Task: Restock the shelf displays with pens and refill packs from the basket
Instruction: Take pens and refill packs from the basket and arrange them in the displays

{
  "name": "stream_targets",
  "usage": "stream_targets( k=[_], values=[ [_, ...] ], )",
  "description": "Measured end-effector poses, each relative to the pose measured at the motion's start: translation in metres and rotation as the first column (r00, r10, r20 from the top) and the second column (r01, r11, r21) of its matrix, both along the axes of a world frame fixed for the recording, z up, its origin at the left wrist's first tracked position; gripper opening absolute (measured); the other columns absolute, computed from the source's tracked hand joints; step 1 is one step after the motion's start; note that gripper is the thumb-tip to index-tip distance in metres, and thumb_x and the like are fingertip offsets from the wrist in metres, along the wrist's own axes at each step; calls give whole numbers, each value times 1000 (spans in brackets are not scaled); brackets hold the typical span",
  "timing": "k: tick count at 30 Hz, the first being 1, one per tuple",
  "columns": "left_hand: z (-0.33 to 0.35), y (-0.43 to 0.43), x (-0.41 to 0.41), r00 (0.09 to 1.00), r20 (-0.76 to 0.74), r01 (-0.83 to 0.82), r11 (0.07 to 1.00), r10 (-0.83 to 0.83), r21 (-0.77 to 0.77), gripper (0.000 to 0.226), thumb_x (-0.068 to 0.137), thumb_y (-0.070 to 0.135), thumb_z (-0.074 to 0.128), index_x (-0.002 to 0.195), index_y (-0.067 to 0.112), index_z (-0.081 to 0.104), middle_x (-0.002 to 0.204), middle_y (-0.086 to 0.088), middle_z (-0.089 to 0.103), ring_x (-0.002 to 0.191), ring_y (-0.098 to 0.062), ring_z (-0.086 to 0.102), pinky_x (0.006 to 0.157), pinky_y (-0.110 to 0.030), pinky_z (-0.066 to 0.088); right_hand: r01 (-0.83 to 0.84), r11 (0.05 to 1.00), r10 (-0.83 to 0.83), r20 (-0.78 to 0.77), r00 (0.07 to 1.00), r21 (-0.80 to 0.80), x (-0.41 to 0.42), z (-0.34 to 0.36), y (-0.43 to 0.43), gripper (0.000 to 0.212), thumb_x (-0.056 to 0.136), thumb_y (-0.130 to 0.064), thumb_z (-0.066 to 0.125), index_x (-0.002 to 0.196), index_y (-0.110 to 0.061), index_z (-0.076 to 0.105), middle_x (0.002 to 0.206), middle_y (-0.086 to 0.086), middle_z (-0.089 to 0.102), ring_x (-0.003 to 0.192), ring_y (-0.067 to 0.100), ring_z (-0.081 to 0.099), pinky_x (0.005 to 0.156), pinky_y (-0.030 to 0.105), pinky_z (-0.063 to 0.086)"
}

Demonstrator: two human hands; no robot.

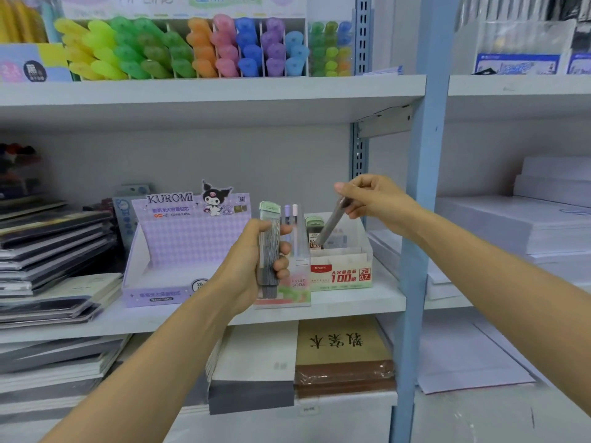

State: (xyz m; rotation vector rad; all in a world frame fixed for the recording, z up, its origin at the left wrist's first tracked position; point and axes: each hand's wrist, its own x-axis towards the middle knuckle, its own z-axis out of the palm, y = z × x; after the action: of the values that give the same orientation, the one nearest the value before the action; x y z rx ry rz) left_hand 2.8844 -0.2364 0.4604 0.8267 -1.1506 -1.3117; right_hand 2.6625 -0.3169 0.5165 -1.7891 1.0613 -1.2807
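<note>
While the grey shelf (pixel 204 91) fills the view, its middle board carries a stack of notebooks (pixel 54 251) at left, then an empty purple Kuromi display box (pixel 179 247), a clear Fruit Soda pen holder (pixel 295 282) and a white lead-refill display box (pixel 342 266). Left hand (pixel 252 266) is clenched around a bundle of green-capped refill packs (pixel 269 247), upright, in front of the pen holder. Right hand (pixel 374 199) pinches one grey refill pack (pixel 331 223), tilted, lower end inside the white box.
</note>
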Motion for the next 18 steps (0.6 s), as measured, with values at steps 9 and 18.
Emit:
stream_targets(
  k=[9, 18],
  values=[
    [-2, 1, 3, 991, 123, -51, 996, 61, -78, 31, 104, 29, 42, 115, 8, 62, 74, -3, 67, 54, -14, 59, 58, -29, 57, 24, 939, -163, -386, 908, -342, 6, -4, -13, 32, 86, -3, 67, 109, -21, 54, 103, -6, 66, 102, 11, 64, 86, 30, 55],
    [-4, -1, 3, 984, 160, -62, 994, 77, -94, 32, 103, 30, 42, 117, 8, 61, 77, -1, 71, 55, -12, 62, 58, -26, 57, 2, 864, -283, -482, 830, -503, 18, -15, -35, 24, 85, -8, 71, 106, -18, 67, 101, -3, 69, 94, 9, 63, 86, 26, 53]
  ],
)
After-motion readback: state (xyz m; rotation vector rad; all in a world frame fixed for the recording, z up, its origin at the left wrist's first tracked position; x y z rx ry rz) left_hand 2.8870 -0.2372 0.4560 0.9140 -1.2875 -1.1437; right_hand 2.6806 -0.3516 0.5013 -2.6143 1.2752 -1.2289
